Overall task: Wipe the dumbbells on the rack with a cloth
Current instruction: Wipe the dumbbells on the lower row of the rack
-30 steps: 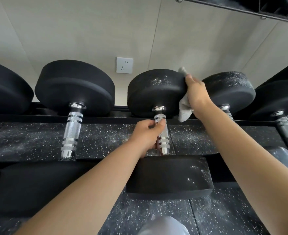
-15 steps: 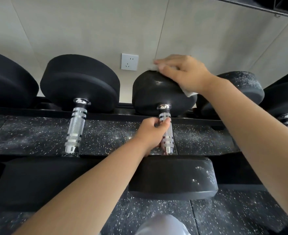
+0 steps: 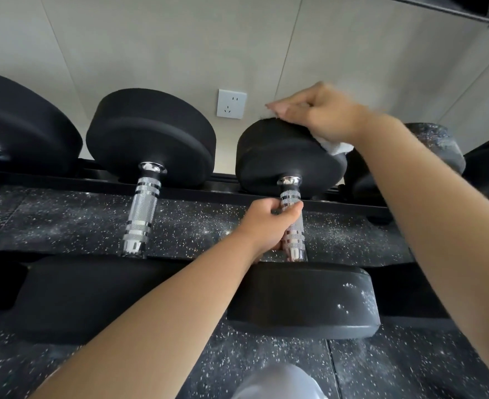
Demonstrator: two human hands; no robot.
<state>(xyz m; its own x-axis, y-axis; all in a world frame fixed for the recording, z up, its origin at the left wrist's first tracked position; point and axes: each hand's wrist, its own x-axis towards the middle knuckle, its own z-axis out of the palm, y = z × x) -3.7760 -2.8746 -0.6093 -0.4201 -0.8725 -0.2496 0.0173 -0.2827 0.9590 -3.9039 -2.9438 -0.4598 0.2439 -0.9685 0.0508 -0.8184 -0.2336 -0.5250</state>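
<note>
A row of black dumbbells with chrome knurled handles lies across a low rack (image 3: 197, 194). My left hand (image 3: 266, 226) grips the chrome handle (image 3: 293, 223) of the middle dumbbell. My right hand (image 3: 318, 113) sits on top of that dumbbell's far head (image 3: 278, 159), holding a white cloth (image 3: 337, 146) against it; only a corner of the cloth shows under my palm. The near head (image 3: 303, 300) of the same dumbbell carries white dust specks along its right side.
A larger dumbbell (image 3: 148, 139) lies to the left and a dusty one (image 3: 436, 145) to the right behind my right forearm. A white wall socket (image 3: 231, 103) sits on the wall behind. Speckled rubber flooring (image 3: 64, 214) lies beneath. My knee (image 3: 280, 381) shows at the bottom.
My right hand with the cloth has slid from the right side of the far head up onto its top. The left hand keeps hold of the handle.
</note>
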